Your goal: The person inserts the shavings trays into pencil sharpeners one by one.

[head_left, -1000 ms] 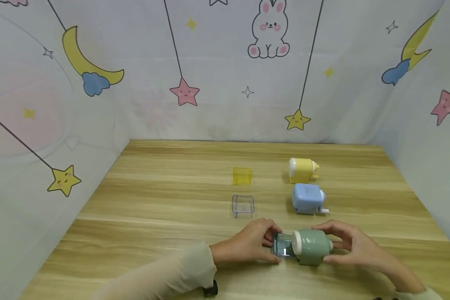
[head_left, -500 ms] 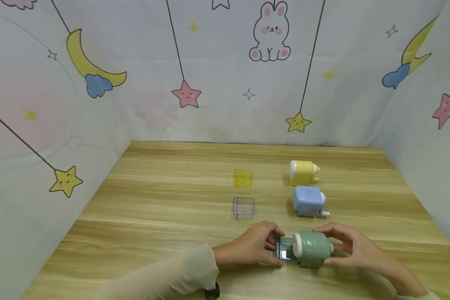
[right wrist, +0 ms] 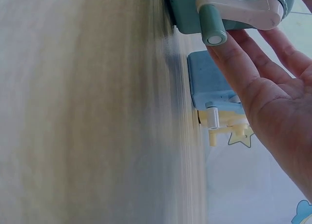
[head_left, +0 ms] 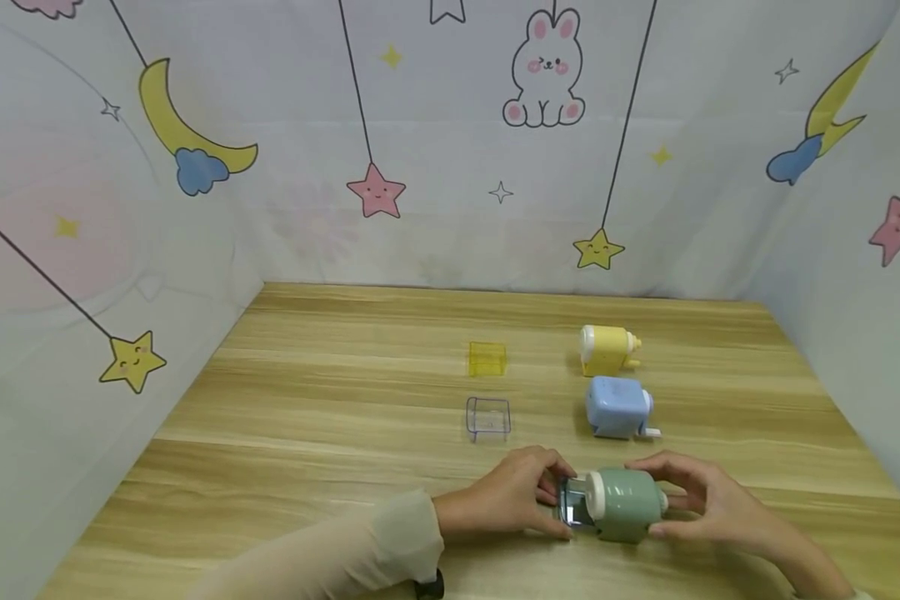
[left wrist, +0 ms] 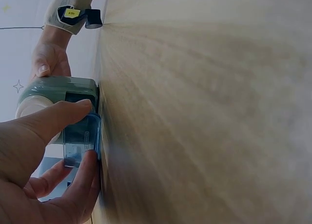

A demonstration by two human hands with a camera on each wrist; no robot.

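A green crank pencil sharpener (head_left: 629,504) with a white front ring sits on the table at the front right. Its clear bluish shavings drawer (head_left: 574,503) sticks partway out of the left side. My left hand (head_left: 516,493) pinches that drawer between thumb and fingers, seen closely in the left wrist view. On the other side, my right hand (head_left: 708,504) grips the sharpener body around its crank end. In the right wrist view the pale crank handle (right wrist: 243,11) with its green knob hangs by my fingers.
Behind the hands stand a blue pencil sharpener (head_left: 618,407) and a yellow one (head_left: 606,350). To their left lie a clear purple-edged drawer (head_left: 488,417) and a clear yellow drawer (head_left: 487,359). Printed cloth walls (head_left: 450,217) border the wooden table (head_left: 307,400).
The left hand has moved right with the drawer, and less of the drawer now shows outside the green sharpener. The right hand keeps its grip. The whole view has shifted slightly downward.
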